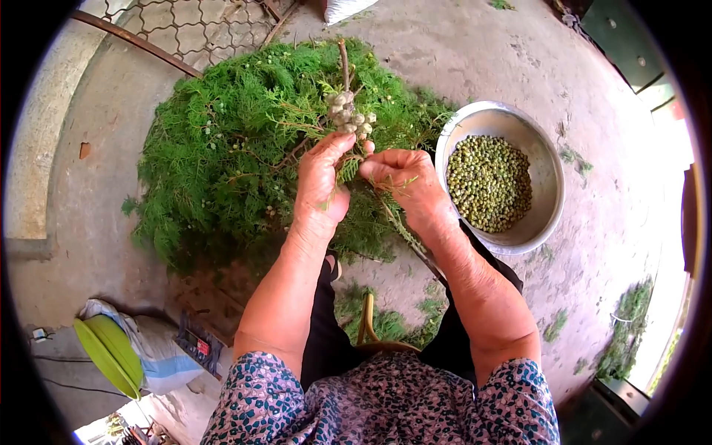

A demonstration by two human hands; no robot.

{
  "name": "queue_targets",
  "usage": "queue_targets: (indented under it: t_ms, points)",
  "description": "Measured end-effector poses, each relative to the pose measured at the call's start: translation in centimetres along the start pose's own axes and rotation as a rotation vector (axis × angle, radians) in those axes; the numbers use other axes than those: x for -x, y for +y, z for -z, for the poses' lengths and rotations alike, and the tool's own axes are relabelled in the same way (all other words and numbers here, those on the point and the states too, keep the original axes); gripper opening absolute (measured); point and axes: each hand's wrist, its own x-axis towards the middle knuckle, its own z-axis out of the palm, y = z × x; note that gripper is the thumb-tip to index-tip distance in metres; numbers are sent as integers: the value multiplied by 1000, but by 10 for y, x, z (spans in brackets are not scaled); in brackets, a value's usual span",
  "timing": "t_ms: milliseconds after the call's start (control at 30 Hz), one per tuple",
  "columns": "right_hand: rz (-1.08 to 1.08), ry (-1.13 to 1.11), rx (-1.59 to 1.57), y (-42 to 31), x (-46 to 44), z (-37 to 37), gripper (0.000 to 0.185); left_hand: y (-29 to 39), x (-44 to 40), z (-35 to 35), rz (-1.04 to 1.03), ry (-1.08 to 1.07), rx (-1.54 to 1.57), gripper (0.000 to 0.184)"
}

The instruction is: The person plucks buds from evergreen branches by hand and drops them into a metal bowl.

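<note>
My left hand (322, 178) is closed around a conifer branch just below a cluster of pale, round green cones (348, 115). The bare brown end of the branch (344, 63) points away from me. Close beside it, my right hand (406, 182) pinches a green leafy part of the branch between thumb and fingers. The stem runs on under my right forearm toward my lap. A large heap of cut green conifer branches (230, 141) lies beneath and beyond my hands. To the right of my right hand stands a metal bowl (549, 178) holding many loose green cones (489, 182).
Scraps of greenery (627, 326) are scattered on the concrete floor (593, 245). A metal lattice (185, 30) lies behind the heap. At lower left are a lime-green round lid or basin (107, 356) and a pale sack (167, 363). A white sack (345, 9) stands at the far edge.
</note>
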Motion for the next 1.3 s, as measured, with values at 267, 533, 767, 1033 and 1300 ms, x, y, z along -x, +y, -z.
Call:
queue_targets:
  t_ms: [267,533,767,1033,1300]
  points:
    - [244,68,-71,-6,-6,10,20,-3,9,-12,-46,42,-267,11]
    - [167,15,-306,-12,-4,11,10,-1,12,-10,93,-144,-44,15]
    - [97,24,-327,-5,-8,10,12,-4,12,-11,149,-151,-2,18]
    - [-37,6,-656,4,-11,12,15,-6,2,-1,217,-245,354,15]
    - [-12,-81,-721,2,-12,14,20,-5,7,-7,174,-154,201,24]
